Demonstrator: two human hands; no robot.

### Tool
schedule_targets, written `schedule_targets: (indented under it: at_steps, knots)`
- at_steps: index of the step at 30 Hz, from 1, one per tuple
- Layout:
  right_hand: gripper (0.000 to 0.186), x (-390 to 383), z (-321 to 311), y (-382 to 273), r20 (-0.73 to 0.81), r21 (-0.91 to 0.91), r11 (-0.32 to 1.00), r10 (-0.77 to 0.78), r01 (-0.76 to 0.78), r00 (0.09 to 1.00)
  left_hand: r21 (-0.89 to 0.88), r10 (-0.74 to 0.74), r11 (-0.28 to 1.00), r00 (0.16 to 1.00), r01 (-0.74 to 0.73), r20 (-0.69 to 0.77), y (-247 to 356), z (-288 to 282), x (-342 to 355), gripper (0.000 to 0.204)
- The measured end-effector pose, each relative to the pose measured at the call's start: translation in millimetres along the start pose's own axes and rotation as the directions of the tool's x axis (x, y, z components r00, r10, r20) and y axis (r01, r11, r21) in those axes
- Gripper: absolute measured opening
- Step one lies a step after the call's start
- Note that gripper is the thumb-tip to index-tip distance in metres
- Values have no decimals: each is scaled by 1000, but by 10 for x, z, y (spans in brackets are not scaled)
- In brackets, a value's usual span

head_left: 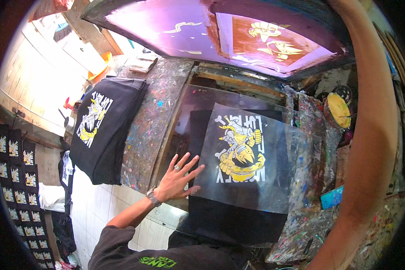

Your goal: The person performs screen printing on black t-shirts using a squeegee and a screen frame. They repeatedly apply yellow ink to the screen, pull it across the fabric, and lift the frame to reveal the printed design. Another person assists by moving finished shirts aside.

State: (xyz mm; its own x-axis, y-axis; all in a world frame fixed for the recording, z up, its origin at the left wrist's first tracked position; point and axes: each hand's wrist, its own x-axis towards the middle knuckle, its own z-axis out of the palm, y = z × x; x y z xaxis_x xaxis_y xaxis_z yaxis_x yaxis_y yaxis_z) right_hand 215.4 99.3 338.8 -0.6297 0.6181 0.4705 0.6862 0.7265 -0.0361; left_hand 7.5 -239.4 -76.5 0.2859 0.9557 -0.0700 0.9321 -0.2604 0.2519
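Work at a screen-printing bench, seen from above. At centre, a clear sheet (pixel 276 148) lies askew over a black cloth (pixel 238 227); a white, grey and yellow design (pixel 243 150) shows there, though whether its ink sits on sheet or cloth cannot be told. The left hand (pixel 175 182) has its fingers splayed and grips nothing, the fingertips at the sheet's left edge. The right arm (pixel 375 90) rises along the right of the frame; its hand is out of view, so its hold cannot be told. The screen (pixel 157 22) stands tilted up at the top. Judged by colours, the design matches that on the pile of black cloths (pixel 117 139) at left, which suggests several pieces are done; whether further colour is left for this one is not shown. The paint-spattered bench (pixel 153 108) carries a bowl of yellow paint (pixel 339 110) at right. Printed panels (pixel 24 193) hang in rows at lower left, beyond a pale floor (pixel 94 198).
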Motion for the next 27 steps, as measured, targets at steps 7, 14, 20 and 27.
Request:
schedule_targets:
  at_steps: [7, 14, 20, 27]
  knots:
    - [89, -26, -63, -265, -33, -54, 973, 224, -225, 974, -793, 47, 594, 990, -137, -136, 1388, -157, 640, 61]
    - [60, -1449, 444, -791, -310, -220, 968, 48, -121, 949, 107, -41, 964, 533, 243, -845, 469, -1987, 658, 67]
    - [39, -3324, 1388, -1506, 81, -19, 997, 80, -79, 993, 261, 36, 965, 959, 41, -283, 24, -1178, -281, 41]
    - [35, -3605, 2009, -1532, 170, 70, 997, -39, 28, 985, 109, 0, 994, 973, 26, -232, -112, -382, -423, 44]
